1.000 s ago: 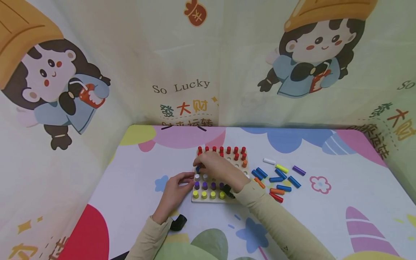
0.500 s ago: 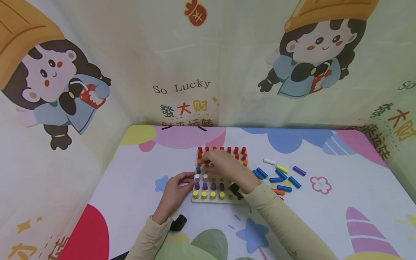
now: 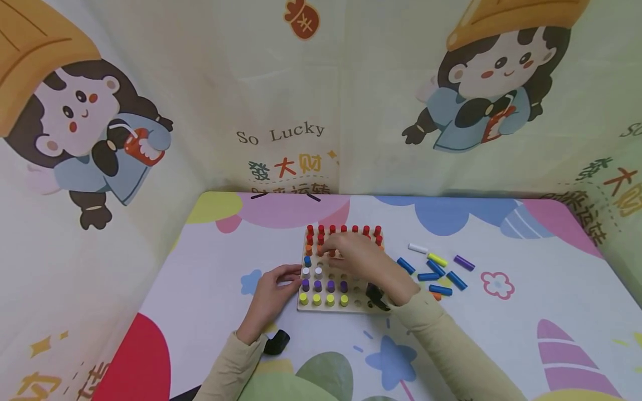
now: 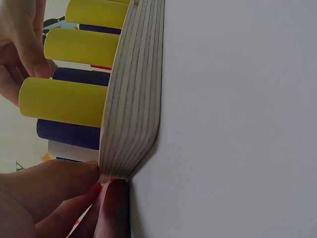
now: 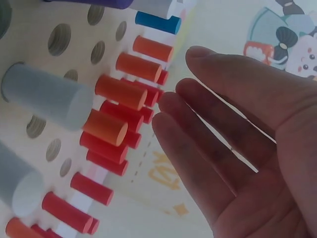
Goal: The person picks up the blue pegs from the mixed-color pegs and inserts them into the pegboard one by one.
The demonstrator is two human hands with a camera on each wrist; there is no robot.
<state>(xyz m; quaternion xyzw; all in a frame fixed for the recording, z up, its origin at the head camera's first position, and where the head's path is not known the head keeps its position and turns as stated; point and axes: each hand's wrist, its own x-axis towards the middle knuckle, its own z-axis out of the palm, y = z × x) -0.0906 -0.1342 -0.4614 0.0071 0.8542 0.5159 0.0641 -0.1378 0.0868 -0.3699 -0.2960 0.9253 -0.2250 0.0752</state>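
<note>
A wooden pegboard [image 3: 349, 293] lies on the table, with rows of coloured pegs standing in its holes. At the back are red pegs [image 3: 332, 229], then orange pegs [image 5: 121, 91]. A lone blue peg [image 3: 307, 261] stands at the left end of the row in front. Nearer come white pegs [image 3: 318, 273], purple pegs [image 3: 330, 286] and yellow pegs [image 3: 330, 300]. My left hand [image 3: 273, 292] touches the board's left edge with thumb and fingers. Over the board hovers my right hand [image 3: 358, 256], fingers extended, with nothing in it in the right wrist view.
Right of the board lie loose pegs: several blue pegs [image 3: 441, 290], a yellow peg [image 3: 437, 259], a purple peg [image 3: 464, 262] and a white peg [image 3: 418, 248]. My right sleeve [image 3: 446, 345] crosses the table's front right. A patterned curtain [image 3: 281, 100] rises behind.
My right hand has let go of the blue peg, which now stands in its hole, and has drawn off to the right. The left hand stays at the board's edge.
</note>
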